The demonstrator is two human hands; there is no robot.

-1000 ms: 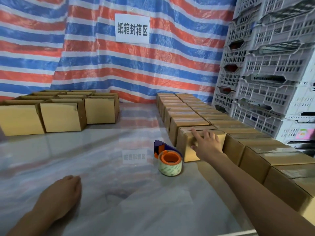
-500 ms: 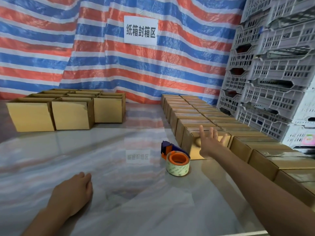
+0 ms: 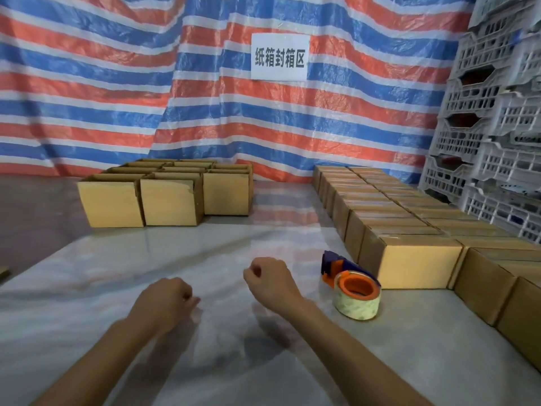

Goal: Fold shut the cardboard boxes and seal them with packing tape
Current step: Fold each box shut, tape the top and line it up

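Note:
Several open-topped cardboard boxes (image 3: 169,202) stand in a cluster at the back left of the table. Along the right side runs a row of closed, taped boxes; the nearest one (image 3: 418,263) sits just behind a packing tape dispenser (image 3: 355,291) with an orange core and a blue handle. My left hand (image 3: 164,303) and my right hand (image 3: 270,278) hover over the middle of the table with loosely curled fingers, holding nothing. The right hand is a hand's width left of the dispenser, not touching it.
A glossy grey-white table (image 3: 205,361) fills the foreground. A red, white and blue striped tarp with a white sign (image 3: 279,57) hangs behind. Stacked white plastic crates (image 3: 497,136) rise at the right behind the taped boxes.
My right hand has left the nearest taped box and drawn back left to the table's middle. My left hand moved forward and right. The view has turned left.

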